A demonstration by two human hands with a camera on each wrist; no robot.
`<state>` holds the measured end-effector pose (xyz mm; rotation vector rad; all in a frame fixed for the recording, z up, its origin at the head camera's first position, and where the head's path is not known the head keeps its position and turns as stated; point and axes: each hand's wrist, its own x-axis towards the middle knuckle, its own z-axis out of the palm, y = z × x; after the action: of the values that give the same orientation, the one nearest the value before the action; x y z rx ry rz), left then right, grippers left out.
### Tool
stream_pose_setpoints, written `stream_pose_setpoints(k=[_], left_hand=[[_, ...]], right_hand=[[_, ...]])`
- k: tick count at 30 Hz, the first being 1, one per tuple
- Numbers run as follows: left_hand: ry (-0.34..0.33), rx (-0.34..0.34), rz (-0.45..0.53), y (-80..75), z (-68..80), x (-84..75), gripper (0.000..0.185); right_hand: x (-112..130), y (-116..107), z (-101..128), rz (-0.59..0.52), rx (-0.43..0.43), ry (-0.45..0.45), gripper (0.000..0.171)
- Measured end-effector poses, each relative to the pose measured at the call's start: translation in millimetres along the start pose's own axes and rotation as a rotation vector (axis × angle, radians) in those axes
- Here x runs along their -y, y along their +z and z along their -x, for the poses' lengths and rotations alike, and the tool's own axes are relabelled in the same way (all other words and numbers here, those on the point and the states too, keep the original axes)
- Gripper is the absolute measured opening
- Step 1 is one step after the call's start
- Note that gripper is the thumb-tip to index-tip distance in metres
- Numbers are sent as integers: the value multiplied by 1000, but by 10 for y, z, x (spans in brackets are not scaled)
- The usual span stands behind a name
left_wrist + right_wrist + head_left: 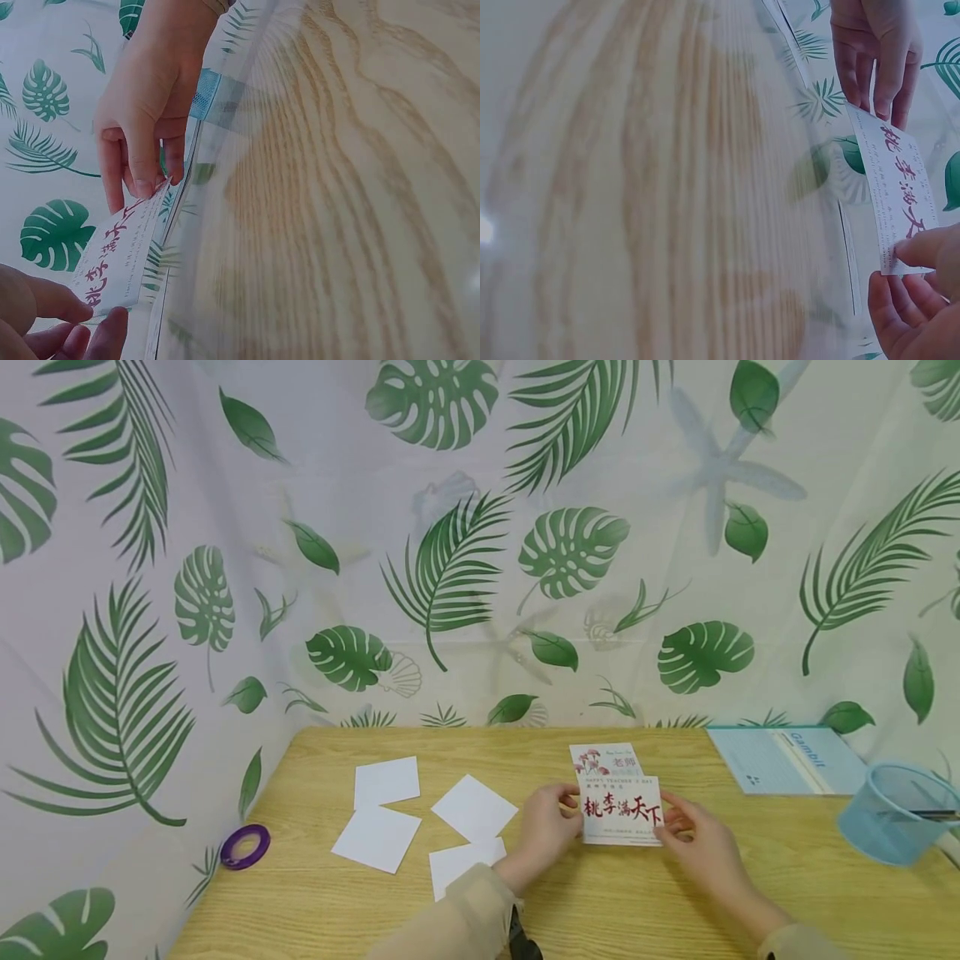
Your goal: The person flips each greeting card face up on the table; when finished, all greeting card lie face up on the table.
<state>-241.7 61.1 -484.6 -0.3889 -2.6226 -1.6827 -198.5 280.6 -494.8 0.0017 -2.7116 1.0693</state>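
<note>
Wooden table [600, 910] (light grain) before a leaf-print curtain [450, 552]

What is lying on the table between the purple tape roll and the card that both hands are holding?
Four blank white cards lie between the purple tape roll and the held card, loosely spread on the table; the head view shows this.

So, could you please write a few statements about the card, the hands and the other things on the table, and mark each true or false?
1. Both hands hold the printed card: left hand, right hand. True.
2. The purple tape roll lies by the right hand. False: it lies at the table's left edge.
3. Four blank white cards lie left of the hands. True.
4. The blue basket stands at the left. False: it stands at the right.
</note>
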Motion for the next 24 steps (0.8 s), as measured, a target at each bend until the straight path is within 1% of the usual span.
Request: stream_pose_setpoints(k=[5, 12, 14, 20, 24], left_hand=[[-1, 12, -32, 48, -1, 9, 39], [-4, 45, -65, 101, -22, 56, 46], [-17, 55, -61, 117, -28, 68, 47], [-75, 79, 4, 162, -50, 77, 54], [-103, 85, 6, 171, -50, 76, 57]], right_hand=[[-66, 16, -33, 48, 30, -12, 64], [-118, 42, -74, 85, 56, -41, 71], [-133, 47, -84, 90, 69, -44, 73], [-171, 52, -100, 103, 95, -47, 76], [-193, 57, -110, 126, 100, -67, 76]])
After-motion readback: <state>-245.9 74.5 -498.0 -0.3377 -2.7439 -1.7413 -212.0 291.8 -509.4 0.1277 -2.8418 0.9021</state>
